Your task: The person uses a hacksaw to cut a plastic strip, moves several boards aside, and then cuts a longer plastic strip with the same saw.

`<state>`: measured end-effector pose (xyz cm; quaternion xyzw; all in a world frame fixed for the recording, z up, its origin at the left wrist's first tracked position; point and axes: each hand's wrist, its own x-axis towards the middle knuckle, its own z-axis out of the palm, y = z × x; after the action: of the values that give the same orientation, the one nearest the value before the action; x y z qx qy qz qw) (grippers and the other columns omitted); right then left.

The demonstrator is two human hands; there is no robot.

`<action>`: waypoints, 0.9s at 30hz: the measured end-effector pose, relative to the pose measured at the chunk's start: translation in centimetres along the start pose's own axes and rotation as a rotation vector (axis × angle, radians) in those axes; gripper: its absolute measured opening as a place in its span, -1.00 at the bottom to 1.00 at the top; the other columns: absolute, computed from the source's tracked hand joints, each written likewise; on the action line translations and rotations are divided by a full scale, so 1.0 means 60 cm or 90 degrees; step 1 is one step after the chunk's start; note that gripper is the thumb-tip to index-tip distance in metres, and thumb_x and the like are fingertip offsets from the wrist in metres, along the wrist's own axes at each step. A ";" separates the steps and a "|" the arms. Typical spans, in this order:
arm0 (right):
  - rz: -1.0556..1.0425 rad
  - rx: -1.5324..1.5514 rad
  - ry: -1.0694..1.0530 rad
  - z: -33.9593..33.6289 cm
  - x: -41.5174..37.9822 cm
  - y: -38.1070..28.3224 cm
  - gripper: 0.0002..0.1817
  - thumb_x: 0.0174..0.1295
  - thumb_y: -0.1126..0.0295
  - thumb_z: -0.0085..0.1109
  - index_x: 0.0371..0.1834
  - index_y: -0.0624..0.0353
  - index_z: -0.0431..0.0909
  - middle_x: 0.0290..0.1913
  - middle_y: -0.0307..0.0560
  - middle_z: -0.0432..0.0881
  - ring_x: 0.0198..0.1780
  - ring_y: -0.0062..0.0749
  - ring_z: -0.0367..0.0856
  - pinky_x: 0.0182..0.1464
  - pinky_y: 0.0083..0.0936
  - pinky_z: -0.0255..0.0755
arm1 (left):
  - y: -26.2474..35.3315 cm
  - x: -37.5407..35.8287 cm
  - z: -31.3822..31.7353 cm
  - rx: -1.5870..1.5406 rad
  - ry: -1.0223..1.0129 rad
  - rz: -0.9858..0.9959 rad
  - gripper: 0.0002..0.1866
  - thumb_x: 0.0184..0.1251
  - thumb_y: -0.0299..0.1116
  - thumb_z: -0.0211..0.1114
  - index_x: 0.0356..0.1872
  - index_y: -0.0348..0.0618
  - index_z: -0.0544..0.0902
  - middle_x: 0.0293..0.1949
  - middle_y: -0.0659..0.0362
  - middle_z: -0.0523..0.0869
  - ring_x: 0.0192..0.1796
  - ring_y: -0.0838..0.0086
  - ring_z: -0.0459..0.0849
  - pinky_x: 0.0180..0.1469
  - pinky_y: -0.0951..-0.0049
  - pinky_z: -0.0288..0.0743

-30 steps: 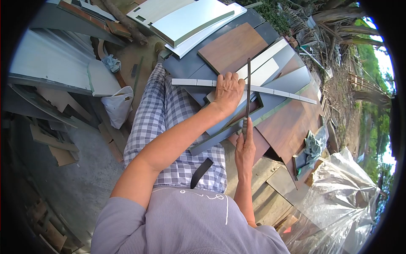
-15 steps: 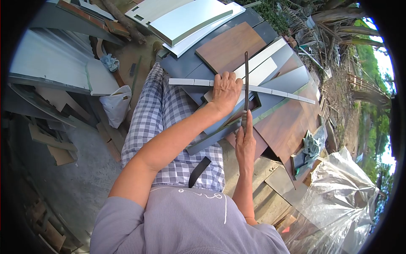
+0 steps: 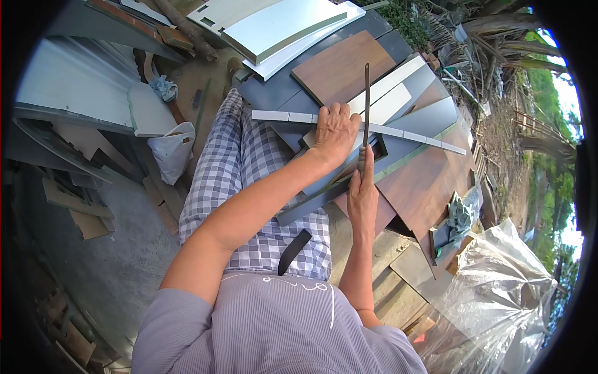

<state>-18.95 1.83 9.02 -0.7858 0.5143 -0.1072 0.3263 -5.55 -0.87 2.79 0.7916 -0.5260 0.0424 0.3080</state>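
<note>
A long pale strip (image 3: 414,137) with dark cross lines at intervals lies across a pile of boards. My left hand (image 3: 336,132) is closed over it near its middle, knuckles up, pressing it down. Just right of those fingers, a thin, dark, saw-like blade (image 3: 367,93) crosses the strip, tip pointing away from me. Its grey handle is in my right hand (image 3: 362,187), with a finger stretched along it. Whether the blade has teeth is too fine to make out. Beneath the strip sits a dark grey board (image 3: 430,118) and a frame-like opening.
Brown wood-look panels (image 3: 342,65) and white panels (image 3: 286,28) are stacked ahead. A white plastic bag (image 3: 171,153) stands at left near more panels. Clear plastic sheeting (image 3: 504,274) covers things at right. Checked trousers (image 3: 212,162) show beside the pile.
My right hand and the blade have slid forward, away from me, across the strip. My left hand keeps its hold on the strip; the view has shifted slightly.
</note>
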 end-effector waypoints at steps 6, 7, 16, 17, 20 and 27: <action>-0.050 -0.016 0.024 0.002 -0.086 0.067 -0.35 0.46 0.45 -0.16 0.58 -0.27 -0.01 0.16 0.14 0.59 -0.11 -0.20 0.66 0.00 -0.33 0.48 | 0.004 -0.005 -0.002 -0.001 -0.021 0.011 -0.90 0.16 -0.50 0.18 -0.31 -0.12 0.61 -0.26 0.13 0.54 -0.12 0.29 0.50 -0.07 0.28 0.31; -0.045 -0.019 0.024 0.000 -0.102 0.072 -0.35 0.46 0.45 -0.16 0.58 -0.27 -0.01 0.16 0.14 0.59 -0.11 -0.20 0.66 0.00 -0.33 0.48 | 0.005 -0.004 -0.003 -0.001 -0.030 0.007 -0.90 0.16 -0.50 0.18 -0.31 -0.12 0.61 -0.26 0.13 0.54 -0.12 0.29 0.50 -0.07 0.28 0.31; -0.076 -0.026 0.039 0.009 -0.007 0.035 -0.34 0.45 0.43 -0.11 0.58 -0.25 -0.01 -0.21 0.06 0.66 -0.42 -0.29 0.55 -0.24 -0.30 0.48 | 0.002 -0.003 -0.002 0.014 -0.024 0.003 -0.91 0.17 -0.48 0.18 -0.31 -0.12 0.62 -0.25 0.14 0.54 -0.08 0.31 0.51 -0.07 0.29 0.30; -0.083 -0.023 0.037 0.008 -0.004 0.037 -0.34 0.45 0.43 -0.11 0.58 -0.25 -0.01 -0.21 0.06 0.66 -0.42 -0.29 0.55 -0.24 -0.30 0.48 | 0.001 -0.003 -0.003 0.019 -0.019 0.001 -0.91 0.17 -0.48 0.18 -0.31 -0.12 0.62 -0.25 0.14 0.54 -0.08 0.31 0.51 -0.07 0.29 0.30; -0.016 -0.022 -0.009 0.002 -0.012 0.038 -0.34 0.45 0.43 -0.12 0.59 -0.24 -0.02 -0.28 0.05 0.65 -0.41 -0.24 0.58 -0.26 -0.30 0.48 | 0.001 -0.003 -0.004 0.015 -0.033 -0.005 -0.89 0.19 -0.47 0.17 -0.30 -0.11 0.62 -0.23 0.14 0.54 -0.07 0.32 0.50 -0.07 0.27 0.30; 0.104 -0.008 -0.065 -0.005 -0.122 0.070 -0.35 0.45 0.47 -0.13 0.58 -0.17 -0.04 0.10 0.30 0.60 -0.02 0.11 0.67 -0.03 -0.15 0.48 | 0.001 -0.001 -0.002 0.017 -0.048 0.008 -0.89 0.19 -0.48 0.17 -0.29 -0.12 0.63 -0.23 0.15 0.55 -0.08 0.32 0.51 -0.07 0.27 0.31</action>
<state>-25.48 7.05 7.86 -0.7477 0.5601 -0.0371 0.3548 -5.58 -0.77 2.87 0.7933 -0.5417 0.0219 0.2770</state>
